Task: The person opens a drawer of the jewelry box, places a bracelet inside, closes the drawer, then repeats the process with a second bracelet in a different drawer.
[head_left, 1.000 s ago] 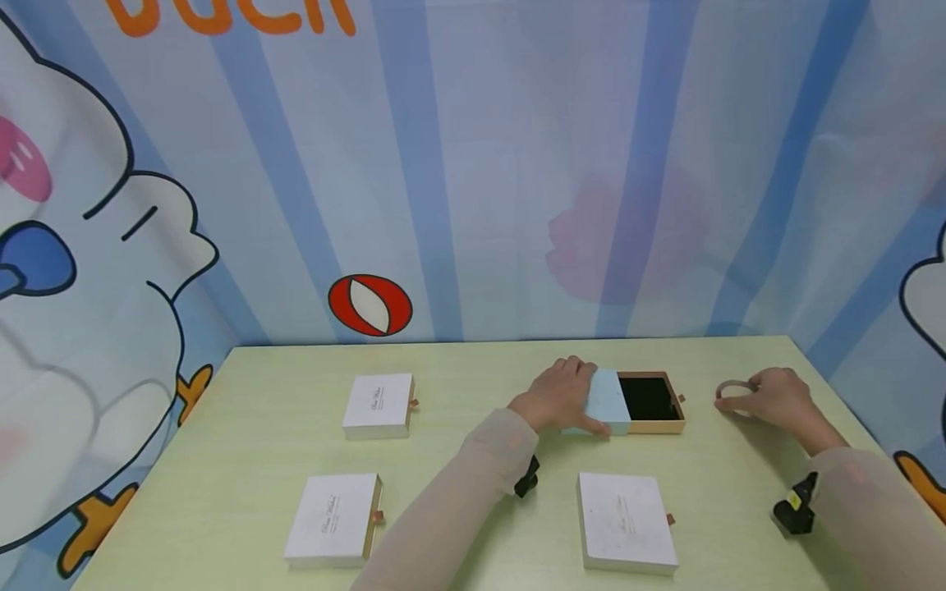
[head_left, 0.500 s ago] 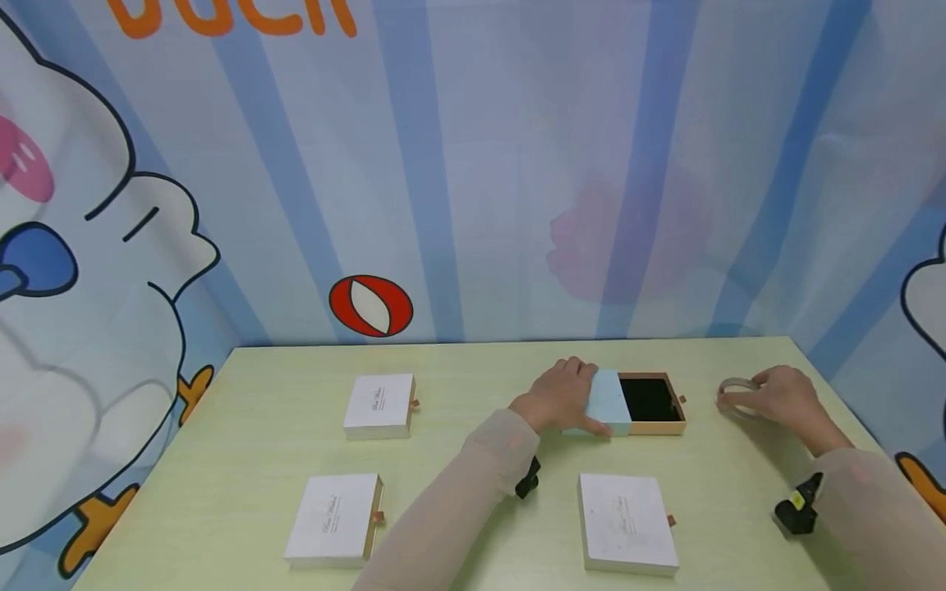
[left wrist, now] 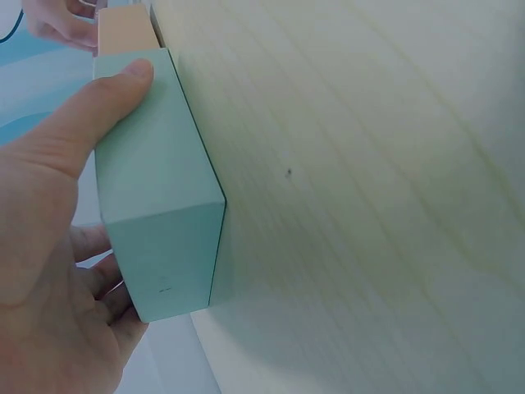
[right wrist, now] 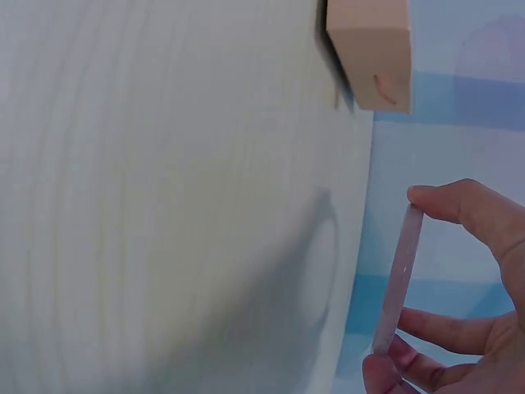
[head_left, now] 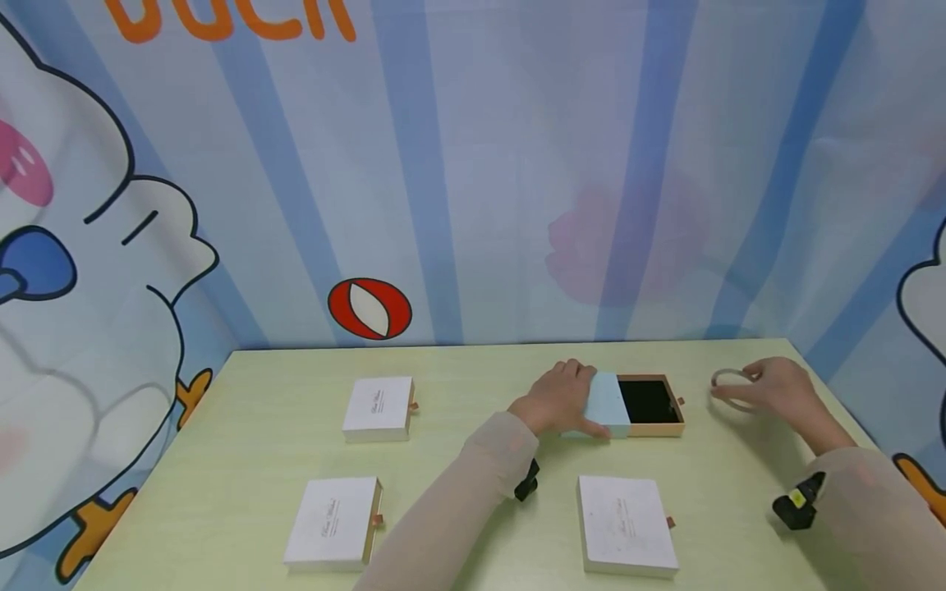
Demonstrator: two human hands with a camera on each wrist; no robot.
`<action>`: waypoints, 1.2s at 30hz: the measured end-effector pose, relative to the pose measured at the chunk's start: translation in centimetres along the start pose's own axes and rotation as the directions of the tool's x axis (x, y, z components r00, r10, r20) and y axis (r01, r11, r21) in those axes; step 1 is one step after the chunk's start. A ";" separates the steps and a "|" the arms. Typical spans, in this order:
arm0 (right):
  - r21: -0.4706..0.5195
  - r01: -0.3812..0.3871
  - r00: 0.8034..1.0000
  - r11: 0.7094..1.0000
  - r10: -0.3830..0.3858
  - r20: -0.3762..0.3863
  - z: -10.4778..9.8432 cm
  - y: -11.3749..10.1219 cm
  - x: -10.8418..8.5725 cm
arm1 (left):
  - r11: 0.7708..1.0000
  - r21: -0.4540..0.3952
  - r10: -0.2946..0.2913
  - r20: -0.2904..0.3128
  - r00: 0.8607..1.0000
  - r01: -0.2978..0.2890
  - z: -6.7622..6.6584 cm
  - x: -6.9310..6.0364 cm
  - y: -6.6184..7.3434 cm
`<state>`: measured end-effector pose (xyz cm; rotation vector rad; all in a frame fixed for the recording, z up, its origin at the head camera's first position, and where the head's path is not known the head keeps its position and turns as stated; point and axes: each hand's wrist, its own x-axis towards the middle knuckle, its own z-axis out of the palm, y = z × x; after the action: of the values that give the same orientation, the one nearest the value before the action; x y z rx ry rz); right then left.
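A light blue slide-out box [head_left: 608, 404] lies near the back of the table, its tan drawer [head_left: 657, 429] pulled partway out to the right. The drawer has a black lining [head_left: 649, 400]. My left hand [head_left: 557, 398] grips the blue sleeve, thumb on the near side and fingers on the far side, as the left wrist view shows. To the right of the box, my right hand [head_left: 783, 390] pinches a pale bangle [head_left: 715, 379] between thumb and fingertips. In the right wrist view the bangle [right wrist: 399, 275] appears edge-on above the table, with its shadow below.
Two white boxes with ribbon tabs, a farther one [head_left: 378, 404] and a nearer one [head_left: 332, 521], lie on the left. Another white box [head_left: 626, 524] lies in front of the blue one. A printed cloth backdrop [head_left: 502, 205] rises behind the table [head_left: 473, 369].
My right hand has raised the bangle slightly and shifted it a little to the left. The left hand and the blue box stay where they were.
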<state>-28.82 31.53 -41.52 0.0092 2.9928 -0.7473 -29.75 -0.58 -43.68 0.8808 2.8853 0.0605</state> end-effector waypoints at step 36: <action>0.010 0.173 0.985 0.985 -0.173 0.002 1.1 -7.1 -0.7 | 1.000 0.021 0.010 0.000 1.000 -0.010 0.0 -0.1 -0.1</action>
<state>-28.15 24.75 -39.17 -0.2543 3.0154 -0.7762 -29.67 -0.70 -43.66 0.8990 2.8869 0.0309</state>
